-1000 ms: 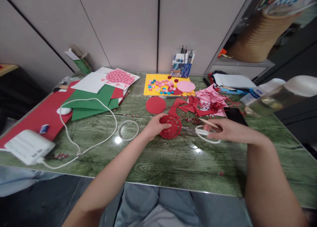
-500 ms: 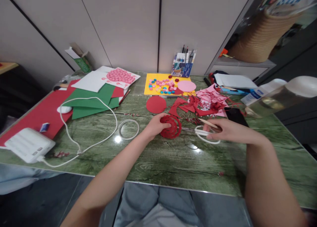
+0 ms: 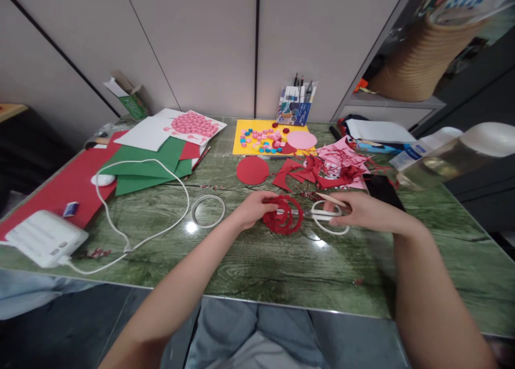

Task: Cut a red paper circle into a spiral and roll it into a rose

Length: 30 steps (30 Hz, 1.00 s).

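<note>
Left fingers (image 3: pixel 269 196) pinch the red paper spiral (image 3: pixel 287 230) at its left edge. Right fingers (image 3: pixel 341 219), curled, hold scissors (image 3: pixel 325 217) and a pencil (image 3: pixel 332 199).

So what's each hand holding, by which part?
Left hand: red paper spiral, by its left side. Right hand: scissors, by the white handles, plus a pointed stick, its hold hidden.

scissors (image 3: pixel 321 212) 1 pair | red paper spiral (image 3: pixel 282 217) 1 | held pointed stick (image 3: pixel 332 199) 1 | pink circle (image 3: pixel 302 139) 1 | uncovered red circle (image 3: pixel 252 170) 1 | yellow sheet (image 3: pixel 257 126) 1 | white ring (image 3: pixel 224 212) 1 | basket (image 3: pixel 416 68) 1 | mouse (image 3: pixel 103 180) 1 | small balls (image 3: pixel 266 135) too crowded to count
</note>
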### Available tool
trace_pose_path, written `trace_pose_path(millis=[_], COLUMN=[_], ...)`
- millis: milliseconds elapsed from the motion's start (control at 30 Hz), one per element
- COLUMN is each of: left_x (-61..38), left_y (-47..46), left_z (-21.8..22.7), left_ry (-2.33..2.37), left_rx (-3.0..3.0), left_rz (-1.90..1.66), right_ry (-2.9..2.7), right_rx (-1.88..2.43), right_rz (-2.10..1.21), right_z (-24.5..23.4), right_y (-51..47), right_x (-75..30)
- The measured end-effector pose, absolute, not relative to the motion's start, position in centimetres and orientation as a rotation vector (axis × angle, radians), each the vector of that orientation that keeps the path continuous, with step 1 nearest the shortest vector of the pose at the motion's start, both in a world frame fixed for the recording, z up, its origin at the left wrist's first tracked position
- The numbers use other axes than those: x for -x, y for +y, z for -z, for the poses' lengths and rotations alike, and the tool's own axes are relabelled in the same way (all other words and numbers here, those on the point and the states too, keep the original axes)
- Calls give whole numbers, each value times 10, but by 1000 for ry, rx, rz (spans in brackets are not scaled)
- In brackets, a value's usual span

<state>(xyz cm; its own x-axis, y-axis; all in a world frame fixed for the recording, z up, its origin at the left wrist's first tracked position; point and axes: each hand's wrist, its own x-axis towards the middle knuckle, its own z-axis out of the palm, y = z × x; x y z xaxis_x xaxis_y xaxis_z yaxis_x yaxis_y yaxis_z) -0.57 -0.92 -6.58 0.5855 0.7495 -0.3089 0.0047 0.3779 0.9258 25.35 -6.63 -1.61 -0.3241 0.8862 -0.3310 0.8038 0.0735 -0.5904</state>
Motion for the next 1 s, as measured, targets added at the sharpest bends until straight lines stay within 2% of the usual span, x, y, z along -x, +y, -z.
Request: trace_pose_path(millis=[1000], left_x=[2], left_y=[-17], left_z=[60], left_ry=[784], left_rx=[-960], left_rz=[-427], right_ry=[-2267], right_rx=[1762], right_rz=[-1012], right_z=[24], right_y=[-64], right_x=[-246])
